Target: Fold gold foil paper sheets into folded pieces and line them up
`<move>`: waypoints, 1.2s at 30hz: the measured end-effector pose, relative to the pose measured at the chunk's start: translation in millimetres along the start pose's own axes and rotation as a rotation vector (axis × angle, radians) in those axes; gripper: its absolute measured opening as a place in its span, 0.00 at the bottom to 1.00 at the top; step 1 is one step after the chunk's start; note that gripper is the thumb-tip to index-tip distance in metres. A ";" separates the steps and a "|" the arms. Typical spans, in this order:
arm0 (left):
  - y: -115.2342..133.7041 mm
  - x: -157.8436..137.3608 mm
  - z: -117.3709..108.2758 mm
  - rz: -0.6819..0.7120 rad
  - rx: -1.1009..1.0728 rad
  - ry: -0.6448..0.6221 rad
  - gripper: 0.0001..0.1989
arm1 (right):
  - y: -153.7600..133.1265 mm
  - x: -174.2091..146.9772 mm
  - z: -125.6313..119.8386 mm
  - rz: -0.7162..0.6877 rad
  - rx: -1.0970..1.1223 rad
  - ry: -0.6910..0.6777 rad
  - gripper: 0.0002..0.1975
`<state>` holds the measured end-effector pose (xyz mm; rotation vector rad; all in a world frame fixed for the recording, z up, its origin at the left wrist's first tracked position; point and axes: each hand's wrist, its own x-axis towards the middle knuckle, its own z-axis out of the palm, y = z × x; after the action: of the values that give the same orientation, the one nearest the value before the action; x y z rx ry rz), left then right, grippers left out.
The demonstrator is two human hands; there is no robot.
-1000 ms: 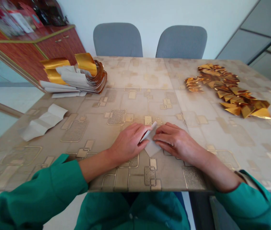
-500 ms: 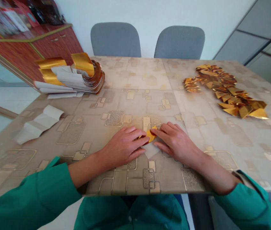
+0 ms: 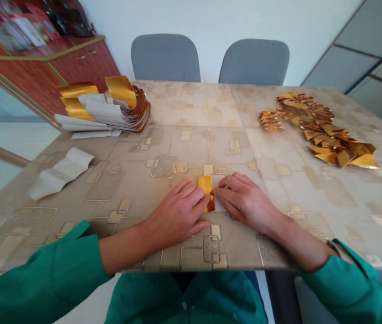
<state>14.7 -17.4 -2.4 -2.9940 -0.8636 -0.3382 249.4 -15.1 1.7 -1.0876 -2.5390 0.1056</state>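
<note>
A small folded piece of gold foil paper [image 3: 205,182] lies on the table in front of me, its long side running away from me. My left hand [image 3: 182,209] rests over its left side, fingers stretched out and fingertips pressing on the paper, thumb apart on the tablecloth. At the paper's right edge my right hand [image 3: 245,198] has thumb and index finger closed in a pinch. Pale paper, apparently the sheet's whitish side, shows beneath the right fingers. The fingers cover part of the folds.
A thick stack of gold and white paper sheets [image 3: 110,112] stands at the back left. Nearer lies a creased whitish sheet [image 3: 64,173]. Folded gold pieces [image 3: 333,130] are heaped at the right. Two grey chairs [image 3: 165,58] stand behind the patterned table [image 3: 164,117].
The gold paper has turned from slanted to upright, and more of its gold face shows. My left hand has shifted slightly down; my right fingertips have moved to the paper's right edge.
</note>
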 end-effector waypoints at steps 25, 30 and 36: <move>-52.5 -1.1 12.5 0.306 -0.109 0.222 0.13 | -4.3 2.9 -0.9 -0.185 0.166 -0.085 0.13; -65.6 -3.0 9.0 0.277 -0.023 0.143 0.16 | -2.1 2.6 -1.5 -0.185 0.180 -0.098 0.13; -67.6 2.5 4.1 0.331 0.038 0.156 0.13 | -6.8 4.1 2.1 -0.167 0.098 -0.067 0.12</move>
<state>-18.1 41.6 -9.5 -2.9526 -0.3498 -0.5279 241.5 -16.8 2.5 -0.8456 -2.6419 0.2232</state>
